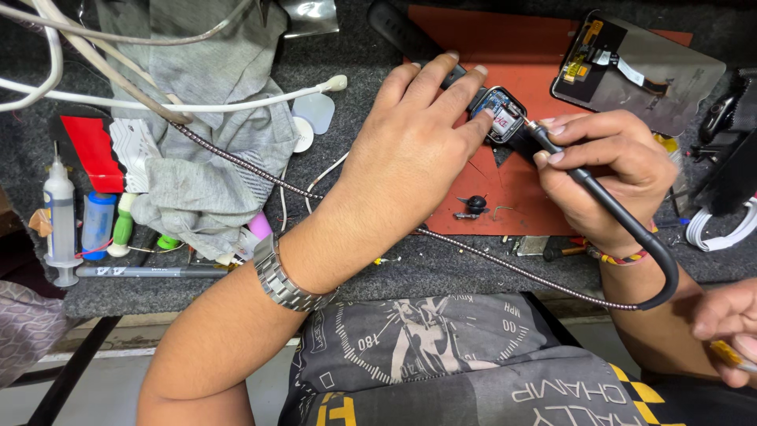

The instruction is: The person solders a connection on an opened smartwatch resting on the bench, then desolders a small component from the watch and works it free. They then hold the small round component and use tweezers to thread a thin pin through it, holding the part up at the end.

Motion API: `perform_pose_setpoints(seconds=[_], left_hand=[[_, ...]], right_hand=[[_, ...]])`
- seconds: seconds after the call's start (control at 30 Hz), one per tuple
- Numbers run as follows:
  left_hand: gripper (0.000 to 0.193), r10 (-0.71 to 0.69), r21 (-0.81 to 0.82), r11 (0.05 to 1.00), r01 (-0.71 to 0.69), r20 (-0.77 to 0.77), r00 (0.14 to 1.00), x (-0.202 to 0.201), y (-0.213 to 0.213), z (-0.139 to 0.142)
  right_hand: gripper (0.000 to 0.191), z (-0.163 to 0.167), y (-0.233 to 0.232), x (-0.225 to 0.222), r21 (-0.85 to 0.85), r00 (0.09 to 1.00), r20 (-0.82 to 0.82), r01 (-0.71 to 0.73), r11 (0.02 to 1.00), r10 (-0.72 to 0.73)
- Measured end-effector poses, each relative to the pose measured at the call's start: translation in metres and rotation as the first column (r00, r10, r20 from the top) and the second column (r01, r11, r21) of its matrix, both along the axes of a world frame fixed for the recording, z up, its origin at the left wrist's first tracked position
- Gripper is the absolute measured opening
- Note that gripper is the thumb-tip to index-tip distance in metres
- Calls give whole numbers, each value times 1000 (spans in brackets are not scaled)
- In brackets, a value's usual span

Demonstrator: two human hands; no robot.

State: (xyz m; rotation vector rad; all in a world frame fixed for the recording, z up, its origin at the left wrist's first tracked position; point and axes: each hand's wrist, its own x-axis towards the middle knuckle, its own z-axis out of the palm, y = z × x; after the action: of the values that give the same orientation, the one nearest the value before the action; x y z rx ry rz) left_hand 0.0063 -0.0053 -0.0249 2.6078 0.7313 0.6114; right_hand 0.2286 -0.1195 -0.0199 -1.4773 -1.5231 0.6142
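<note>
Opened smartwatch body [500,115], back off, small circuit board and cells exposed. It lies on the orange work mat [512,47], near the mat's middle, strap running toward the mat's far edge.

Left hand [410,142] lies over the watch from the mat's near-left side; fingers spread and pressed down, index and middle pinning the case, thumb tucked beside it. Grasping by pressure, not clenched. Steel bracelet [285,278] on that wrist.

Right hand [607,177] at the mat's right side, fingers pinched tight round a black pen-shaped tool [552,150] with its tip at the open case; whether tip touches the board I cannot tell. Its black cable [654,252] loops off the mat's near-right corner.

On the mat, nearer than the watch: a small black part and loose bits [475,205]. Across the mat's far-right corner: a phone screen panel [635,67], face down, flex showing.

Left of the mat: braided cable [236,162], white cables [197,106], grey cloth [213,134], syringe [59,213] and small bottles.

Beyond the mat's near-right corner, another person's hand [729,327].

Risks, as judged: tool tip slipping across the bare board if the left fingers ease; the stiff cable tugging the tool sideways; a forearm sweeping the loose bits off the mat; fingertip close to the tip getting nicked or burned
</note>
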Motion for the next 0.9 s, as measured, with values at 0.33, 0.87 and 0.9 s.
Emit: perform_pose_setpoints(seconds=[0.33, 0.87, 0.9], left_hand=[[24, 4, 13, 1000, -4, -4, 1000, 1, -1, -2], [27, 14, 35, 999, -13, -20, 1000, 2, -4, -3], [27, 15, 35, 999, -14, -18, 1000, 2, -4, -3]], right_hand=[[18, 0, 0, -1, 4, 999, 27, -22, 1000, 22], [17, -1, 2, -2, -10, 1000, 1, -14, 1000, 14], [17, -1, 2, -2, -10, 1000, -3, -14, 1000, 14]])
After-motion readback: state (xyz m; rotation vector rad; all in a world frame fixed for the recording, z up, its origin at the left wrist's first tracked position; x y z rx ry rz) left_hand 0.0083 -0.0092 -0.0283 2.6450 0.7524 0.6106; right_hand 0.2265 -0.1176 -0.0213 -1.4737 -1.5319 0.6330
